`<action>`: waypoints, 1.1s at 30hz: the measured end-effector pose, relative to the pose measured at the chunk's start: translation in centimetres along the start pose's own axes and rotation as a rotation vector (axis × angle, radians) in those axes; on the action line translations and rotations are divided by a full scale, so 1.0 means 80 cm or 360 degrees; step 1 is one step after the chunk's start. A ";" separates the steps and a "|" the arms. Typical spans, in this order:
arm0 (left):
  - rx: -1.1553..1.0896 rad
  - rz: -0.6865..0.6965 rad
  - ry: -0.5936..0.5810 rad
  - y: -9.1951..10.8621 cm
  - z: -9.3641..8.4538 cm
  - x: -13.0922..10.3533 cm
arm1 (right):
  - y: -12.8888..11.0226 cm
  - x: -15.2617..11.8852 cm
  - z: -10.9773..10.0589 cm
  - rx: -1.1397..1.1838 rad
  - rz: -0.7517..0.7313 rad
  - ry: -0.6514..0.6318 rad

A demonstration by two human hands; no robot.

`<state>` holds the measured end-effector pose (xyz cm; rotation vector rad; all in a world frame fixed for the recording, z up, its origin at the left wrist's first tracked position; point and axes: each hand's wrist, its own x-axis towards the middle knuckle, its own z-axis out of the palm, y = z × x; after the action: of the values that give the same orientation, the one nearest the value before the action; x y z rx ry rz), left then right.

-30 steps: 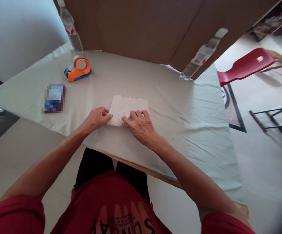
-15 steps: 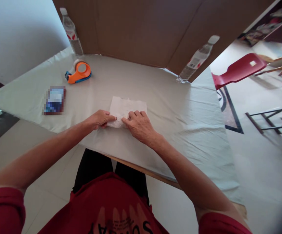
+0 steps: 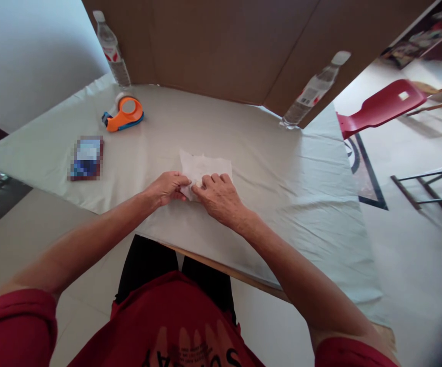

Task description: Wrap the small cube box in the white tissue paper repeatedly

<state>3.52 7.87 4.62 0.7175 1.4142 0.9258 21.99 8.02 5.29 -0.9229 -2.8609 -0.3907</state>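
Note:
A thin white sheet, like tissue or paper (image 3: pixel 209 165), lies on the cloth-covered table in front of me. Its near left part is bunched up between my hands. My left hand (image 3: pixel 169 188) pinches the near left corner between thumb and fingers. From the right, my right hand (image 3: pixel 221 199) grips the near edge with curled fingers, its thumb close to the left one. Whatever small thing may lie in the crumpled part cannot be made out.
An orange tape dispenser (image 3: pixel 129 113) and a blurred dark red and blue packet (image 3: pixel 86 158) lie on the left. Water bottles stand at the back left (image 3: pixel 113 53) and back right (image 3: pixel 314 94), before a cardboard panel (image 3: pixel 224 46). A red chair (image 3: pixel 385 107) is beyond the right edge.
My left hand has moved right, towards my right hand, drawing the sheet's left side inward and bunching it. My right hand has stayed nearly in place.

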 end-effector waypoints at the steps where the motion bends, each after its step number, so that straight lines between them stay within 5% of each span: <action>1: -0.0039 -0.0012 -0.0009 0.002 0.003 -0.001 | 0.000 0.000 0.001 0.0007 0.0003 0.0007; 19: -0.0020 0.0061 -0.0038 0.013 0.025 -0.008 | 0.008 -0.001 -0.005 0.0196 0.0038 0.0012; 26: 0.0341 0.0117 -0.0436 0.033 0.010 -0.024 | 0.017 -0.013 -0.009 0.0617 0.0085 0.0052; 30: 0.0617 0.0281 -0.0451 0.028 0.006 -0.023 | 0.026 -0.031 -0.007 0.0843 0.0358 0.0370; 33: 0.1132 0.0706 -0.0283 0.012 0.009 -0.016 | 0.037 -0.050 -0.002 0.0876 0.0751 0.0481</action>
<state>4.23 7.31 6.11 1.6550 1.4478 0.6472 26.99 8.03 5.34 -1.2302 -2.1948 0.2697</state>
